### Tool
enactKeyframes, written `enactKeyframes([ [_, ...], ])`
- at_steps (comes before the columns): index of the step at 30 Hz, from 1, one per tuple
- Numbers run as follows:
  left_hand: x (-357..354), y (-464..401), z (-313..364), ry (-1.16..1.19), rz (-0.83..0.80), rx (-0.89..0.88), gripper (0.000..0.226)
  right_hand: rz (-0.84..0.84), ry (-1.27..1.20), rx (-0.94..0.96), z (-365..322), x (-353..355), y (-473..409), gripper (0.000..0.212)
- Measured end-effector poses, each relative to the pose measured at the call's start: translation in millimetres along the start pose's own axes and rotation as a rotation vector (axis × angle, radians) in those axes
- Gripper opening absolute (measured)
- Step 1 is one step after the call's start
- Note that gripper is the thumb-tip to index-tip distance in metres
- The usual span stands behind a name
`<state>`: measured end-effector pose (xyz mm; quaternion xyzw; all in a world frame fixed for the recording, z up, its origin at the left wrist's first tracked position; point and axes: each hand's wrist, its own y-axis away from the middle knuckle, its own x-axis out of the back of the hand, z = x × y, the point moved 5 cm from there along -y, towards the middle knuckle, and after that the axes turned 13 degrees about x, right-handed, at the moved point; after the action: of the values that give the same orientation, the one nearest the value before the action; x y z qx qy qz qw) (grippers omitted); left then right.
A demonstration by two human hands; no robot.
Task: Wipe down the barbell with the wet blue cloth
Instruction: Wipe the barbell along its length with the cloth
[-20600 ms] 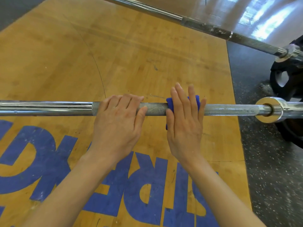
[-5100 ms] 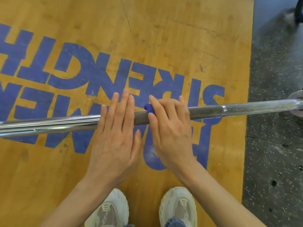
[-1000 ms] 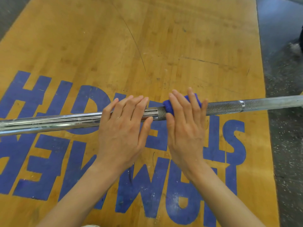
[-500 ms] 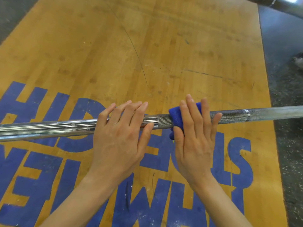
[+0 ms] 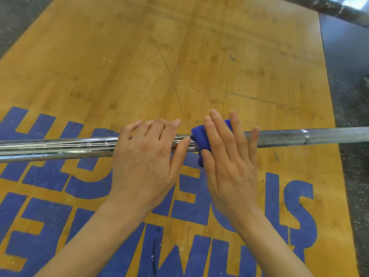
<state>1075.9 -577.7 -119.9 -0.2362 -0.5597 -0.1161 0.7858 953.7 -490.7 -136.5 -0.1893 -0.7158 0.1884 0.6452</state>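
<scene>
The steel barbell (image 5: 60, 146) runs left to right across the wooden platform, with a knurled stretch (image 5: 279, 136) to the right of my hands. The wet blue cloth (image 5: 200, 137) is draped over the bar near the start of the knurling. My right hand (image 5: 229, 162) lies on the cloth with straight fingers and presses it onto the bar; most of the cloth is hidden under the hand. My left hand (image 5: 147, 156) rests across the smooth shaft just left of the cloth, fingers laid over the bar, thumb tip almost touching the cloth.
The wooden platform (image 5: 199, 66) carries large blue letters under my arms. Black rubber flooring (image 5: 355, 136) borders it on the right and at the far left corner. A second dark bar (image 5: 339, 11) lies at the top right.
My right hand and the cloth have slid a little left along the bar, closing the gap to my left thumb. The left hand stays on the shaft.
</scene>
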Motion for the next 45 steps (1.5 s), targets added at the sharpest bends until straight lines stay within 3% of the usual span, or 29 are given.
enactKeyframes([
  [4,-3,-11,-1,-0.016,0.002,-0.003,0.053,0.068,-0.057,-0.121,1,-4,-9,0.047],
  [8,-4,-22,-3,0.001,0.008,-0.008,0.055,0.03,-0.02,-0.017,2,-10,-18,0.047],
  [13,-3,-22,-8,0.047,0.063,-0.078,0.05,0.112,-0.112,-0.198,9,-12,-22,0.048],
  [18,-12,-11,-16,0.041,0.075,-0.044,0.055,0.063,-0.013,-0.008,2,-24,-23,0.046],
  [22,-15,-20,-15,0.011,0.074,-0.033,0.055,0.13,-0.043,-0.119,12,-26,-31,0.046],
  [27,-16,-28,-16,0.012,0.079,-0.021,0.052,0.091,0.03,0.006,21,-34,-38,0.043],
  [31,-14,-34,-15,0.036,0.061,0.005,0.05,0.15,-0.046,-0.169,26,-30,-41,0.046],
  [35,-15,-37,-15,0.051,0.033,0.015,0.05,0.045,-0.023,-0.056,21,-29,-57,0.048],
  [40,-12,-38,-15,0.06,-0.013,0.016,0.051,0.038,-0.049,-0.207,31,-19,-58,0.043],
  [45,-9,-31,-14,0.075,-0.041,0.031,0.052,-0.111,-0.009,-0.014,39,-8,-65,0.041],
])
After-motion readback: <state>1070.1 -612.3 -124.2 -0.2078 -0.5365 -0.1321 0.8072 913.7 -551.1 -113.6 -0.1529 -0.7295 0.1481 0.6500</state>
